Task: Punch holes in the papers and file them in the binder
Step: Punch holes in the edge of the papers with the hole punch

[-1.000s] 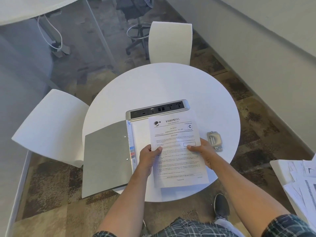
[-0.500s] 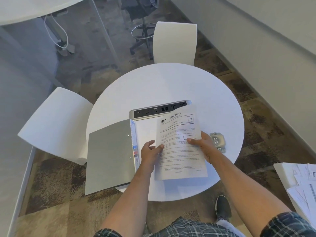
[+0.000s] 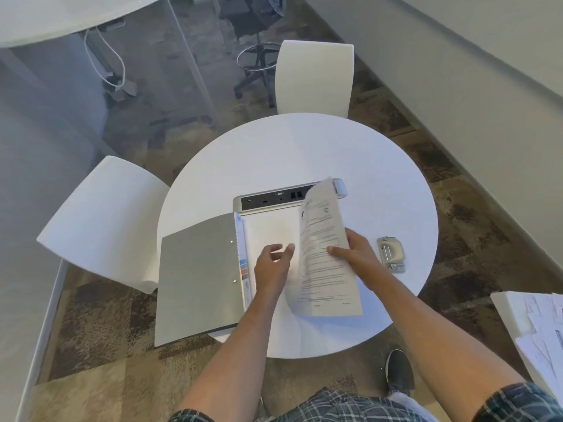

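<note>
head view: one binder (image 3: 198, 278), one hole punch (image 3: 391, 254), right grip (image 3: 355, 254) clasping one sheet (image 3: 327, 257), left grip (image 3: 272, 264) loose, empty.

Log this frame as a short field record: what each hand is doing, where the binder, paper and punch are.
left hand: open, hovering over the binder's pages, not holding the sheet
right hand: grips the printed paper by its right side, left edge lifted
binder: lies open on the round table, grey cover overhanging its left edge
hole punch: on the table, right of the right hand, untouched
</note>
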A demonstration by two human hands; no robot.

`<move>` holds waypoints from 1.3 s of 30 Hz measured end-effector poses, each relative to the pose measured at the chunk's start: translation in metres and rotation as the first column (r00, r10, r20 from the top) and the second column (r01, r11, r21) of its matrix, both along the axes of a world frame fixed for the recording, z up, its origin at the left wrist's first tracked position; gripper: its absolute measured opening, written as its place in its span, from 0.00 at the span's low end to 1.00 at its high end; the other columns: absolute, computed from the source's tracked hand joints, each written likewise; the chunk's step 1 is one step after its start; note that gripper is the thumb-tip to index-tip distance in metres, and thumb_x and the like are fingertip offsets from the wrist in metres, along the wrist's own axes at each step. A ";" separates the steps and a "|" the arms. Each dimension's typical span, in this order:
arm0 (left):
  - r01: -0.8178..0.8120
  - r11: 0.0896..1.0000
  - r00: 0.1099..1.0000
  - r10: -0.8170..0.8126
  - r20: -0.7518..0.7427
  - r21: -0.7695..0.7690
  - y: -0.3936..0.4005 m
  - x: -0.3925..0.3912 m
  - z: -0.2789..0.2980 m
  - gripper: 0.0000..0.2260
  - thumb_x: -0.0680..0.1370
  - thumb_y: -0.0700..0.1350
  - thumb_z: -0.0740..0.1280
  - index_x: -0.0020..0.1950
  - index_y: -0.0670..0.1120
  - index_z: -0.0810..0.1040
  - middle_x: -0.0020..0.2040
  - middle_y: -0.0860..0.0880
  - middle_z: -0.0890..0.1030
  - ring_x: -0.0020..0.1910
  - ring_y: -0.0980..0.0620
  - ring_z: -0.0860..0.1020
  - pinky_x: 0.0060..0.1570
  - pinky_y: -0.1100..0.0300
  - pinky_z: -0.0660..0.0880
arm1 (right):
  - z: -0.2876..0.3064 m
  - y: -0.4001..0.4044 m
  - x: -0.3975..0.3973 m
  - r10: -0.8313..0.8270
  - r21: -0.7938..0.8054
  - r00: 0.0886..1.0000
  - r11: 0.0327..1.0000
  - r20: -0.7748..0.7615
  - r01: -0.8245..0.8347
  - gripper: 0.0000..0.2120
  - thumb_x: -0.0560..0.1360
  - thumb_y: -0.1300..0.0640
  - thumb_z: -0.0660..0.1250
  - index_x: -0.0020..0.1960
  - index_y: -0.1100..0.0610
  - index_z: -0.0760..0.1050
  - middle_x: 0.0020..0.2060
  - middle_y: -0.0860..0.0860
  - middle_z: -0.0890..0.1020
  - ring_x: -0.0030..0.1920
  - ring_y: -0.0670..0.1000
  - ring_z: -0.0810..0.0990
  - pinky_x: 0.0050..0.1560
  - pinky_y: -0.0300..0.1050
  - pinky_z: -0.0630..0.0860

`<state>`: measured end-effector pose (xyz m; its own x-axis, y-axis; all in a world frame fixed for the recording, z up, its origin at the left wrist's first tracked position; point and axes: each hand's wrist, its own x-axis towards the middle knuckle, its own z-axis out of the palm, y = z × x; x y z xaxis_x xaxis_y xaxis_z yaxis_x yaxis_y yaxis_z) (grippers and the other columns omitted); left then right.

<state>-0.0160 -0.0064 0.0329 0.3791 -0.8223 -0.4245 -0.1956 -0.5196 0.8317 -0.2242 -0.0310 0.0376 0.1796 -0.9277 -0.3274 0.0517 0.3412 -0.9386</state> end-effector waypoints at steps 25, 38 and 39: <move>-0.003 0.972 0.994 0.028 -0.104 0.233 0.019 0.031 -0.042 0.09 0.77 0.34 0.69 0.56 0.42 0.82 0.54 0.44 0.85 0.51 0.43 0.82 0.48 0.56 0.76 | -0.065 0.000 -0.091 -0.260 -0.013 0.578 0.918 -0.774 0.396 0.11 0.81 0.56 0.61 0.43 0.58 0.77 0.38 0.55 0.82 0.44 0.62 0.82 0.37 0.48 0.71; -0.057 0.968 0.972 0.109 -0.206 0.243 0.021 0.022 -0.055 0.15 0.80 0.34 0.68 0.67 0.40 0.78 0.59 0.46 0.82 0.56 0.46 0.79 0.56 0.56 0.72 | -0.060 0.000 -0.037 -0.201 0.072 0.747 0.946 -0.634 0.315 0.09 0.79 0.53 0.71 0.55 0.54 0.86 0.40 0.47 0.84 0.43 0.50 0.82 0.38 0.41 0.74; -0.067 0.967 0.969 0.121 -0.214 0.244 0.022 0.023 -0.055 0.16 0.80 0.34 0.68 0.68 0.40 0.78 0.61 0.46 0.82 0.56 0.46 0.79 0.56 0.56 0.72 | -0.060 0.000 -0.034 -0.200 0.080 0.754 0.945 -0.625 0.317 0.08 0.79 0.53 0.71 0.55 0.53 0.86 0.39 0.46 0.83 0.42 0.50 0.81 0.38 0.39 0.74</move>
